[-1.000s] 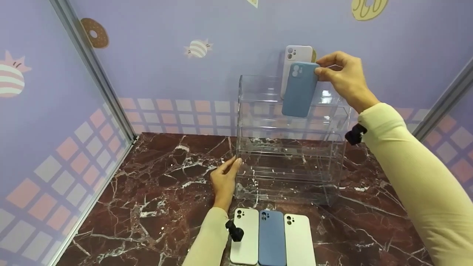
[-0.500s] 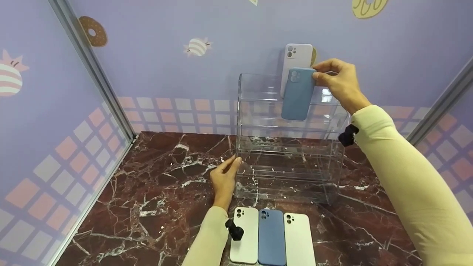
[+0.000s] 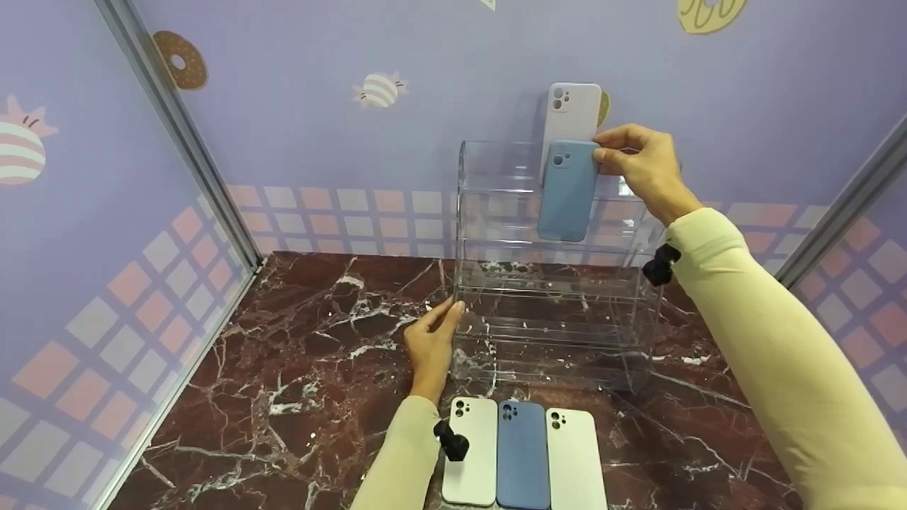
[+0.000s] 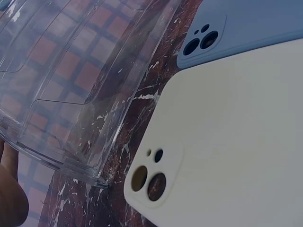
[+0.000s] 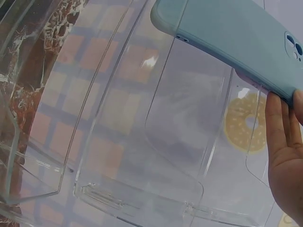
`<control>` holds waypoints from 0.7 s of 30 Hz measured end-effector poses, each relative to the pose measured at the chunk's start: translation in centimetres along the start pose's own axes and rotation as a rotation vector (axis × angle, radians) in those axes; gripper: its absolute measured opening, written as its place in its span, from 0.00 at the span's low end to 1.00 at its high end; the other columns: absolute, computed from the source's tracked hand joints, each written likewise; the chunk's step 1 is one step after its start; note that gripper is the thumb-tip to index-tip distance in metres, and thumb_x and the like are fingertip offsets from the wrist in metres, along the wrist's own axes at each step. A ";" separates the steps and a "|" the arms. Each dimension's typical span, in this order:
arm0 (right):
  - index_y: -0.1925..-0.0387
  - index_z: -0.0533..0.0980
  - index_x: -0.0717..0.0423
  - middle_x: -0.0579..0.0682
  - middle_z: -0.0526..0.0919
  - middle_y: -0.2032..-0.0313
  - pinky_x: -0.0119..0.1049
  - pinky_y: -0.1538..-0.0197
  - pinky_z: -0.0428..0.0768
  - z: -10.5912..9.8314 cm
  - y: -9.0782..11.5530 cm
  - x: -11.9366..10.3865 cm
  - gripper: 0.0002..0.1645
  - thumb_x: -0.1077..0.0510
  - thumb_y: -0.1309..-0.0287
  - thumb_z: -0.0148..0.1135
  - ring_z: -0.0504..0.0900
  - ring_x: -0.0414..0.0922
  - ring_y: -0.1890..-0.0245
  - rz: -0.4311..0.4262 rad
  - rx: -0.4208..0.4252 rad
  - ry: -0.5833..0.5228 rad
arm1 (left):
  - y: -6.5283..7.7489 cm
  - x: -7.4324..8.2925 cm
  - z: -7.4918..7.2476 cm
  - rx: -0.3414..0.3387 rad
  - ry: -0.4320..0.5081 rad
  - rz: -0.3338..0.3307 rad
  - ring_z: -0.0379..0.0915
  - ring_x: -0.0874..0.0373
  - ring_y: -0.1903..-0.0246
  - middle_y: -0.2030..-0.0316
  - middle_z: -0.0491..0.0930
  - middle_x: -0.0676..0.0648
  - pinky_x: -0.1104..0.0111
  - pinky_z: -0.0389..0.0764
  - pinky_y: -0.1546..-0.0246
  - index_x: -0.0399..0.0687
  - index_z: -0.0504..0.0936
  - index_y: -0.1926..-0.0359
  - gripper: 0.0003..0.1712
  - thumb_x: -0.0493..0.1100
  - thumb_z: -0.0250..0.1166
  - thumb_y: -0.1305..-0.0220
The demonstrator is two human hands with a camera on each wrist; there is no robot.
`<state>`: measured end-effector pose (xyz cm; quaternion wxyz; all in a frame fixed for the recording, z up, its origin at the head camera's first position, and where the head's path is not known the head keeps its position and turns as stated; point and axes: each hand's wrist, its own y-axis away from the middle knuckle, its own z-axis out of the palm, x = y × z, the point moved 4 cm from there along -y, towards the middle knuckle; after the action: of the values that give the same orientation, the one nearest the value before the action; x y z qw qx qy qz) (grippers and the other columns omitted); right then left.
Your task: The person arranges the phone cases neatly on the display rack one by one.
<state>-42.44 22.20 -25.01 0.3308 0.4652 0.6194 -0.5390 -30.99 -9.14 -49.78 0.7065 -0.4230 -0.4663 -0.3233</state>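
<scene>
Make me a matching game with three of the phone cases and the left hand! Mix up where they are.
Column one:
1. light blue case
2. dark blue case
3. pale standing case
4. left hand

Column two:
A. lying between two white cases
B. at the left edge of the clear rack
C. pinched by the right hand
D. partly hidden behind another case

Pairs: 1-C, 2-A, 3-D, 4-B

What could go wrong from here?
The right hand pinches the light blue case near one top corner, so it might swing or slip. It could also bump the pale case behind it. The left hand is at only one side of the clear rack, so a knock might shift the rack.
</scene>
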 end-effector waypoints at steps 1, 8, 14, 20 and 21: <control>0.49 0.85 0.66 0.49 0.87 0.60 0.33 0.52 0.87 0.0 0.1 0.0 0.12 0.71 0.34 0.70 0.89 0.42 0.61 0.001 0.001 0.003 | 0.0 0.0 0.0 0.001 -0.003 0.001 0.87 0.59 0.62 0.60 0.91 0.42 0.72 0.85 0.57 0.36 0.92 0.51 0.14 0.38 0.78 0.36; 0.49 0.86 0.64 0.49 0.88 0.59 0.32 0.52 0.87 0.2 0.4 0.2 0.13 0.68 0.35 0.73 0.90 0.42 0.62 0.012 0.016 0.025 | 0.0 -0.1 0.0 0.005 -0.022 -0.006 0.87 0.59 0.62 0.60 0.91 0.43 0.73 0.84 0.58 0.37 0.92 0.51 0.15 0.40 0.78 0.36; 0.48 0.86 0.63 0.49 0.88 0.60 0.32 0.53 0.87 0.5 0.6 0.3 0.13 0.67 0.34 0.72 0.89 0.42 0.61 -0.029 0.017 0.058 | 0.1 0.0 0.0 0.008 -0.020 -0.005 0.87 0.58 0.61 0.59 0.91 0.42 0.73 0.84 0.58 0.36 0.91 0.51 0.15 0.39 0.78 0.36; 0.46 0.85 0.64 0.49 0.87 0.61 0.32 0.54 0.87 0.5 0.9 0.5 0.16 0.68 0.34 0.72 0.87 0.41 0.61 -0.063 0.033 0.071 | 0.1 0.3 0.1 0.028 -0.035 -0.018 0.86 0.62 0.65 0.61 0.91 0.41 0.75 0.83 0.61 0.36 0.92 0.51 0.14 0.37 0.78 0.37; 0.45 0.85 0.65 0.50 0.86 0.61 0.32 0.53 0.87 0.6 0.9 0.5 0.17 0.68 0.34 0.72 0.86 0.41 0.61 -0.074 0.035 0.075 | 0.2 0.5 0.1 0.031 -0.032 -0.022 0.85 0.62 0.65 0.61 0.91 0.41 0.75 0.83 0.61 0.35 0.91 0.51 0.14 0.36 0.78 0.36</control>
<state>-41.79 21.76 -25.91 0.2792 0.4677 0.6385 -0.5437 -30.70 -8.98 -49.39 0.7018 -0.4117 -0.4873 -0.3170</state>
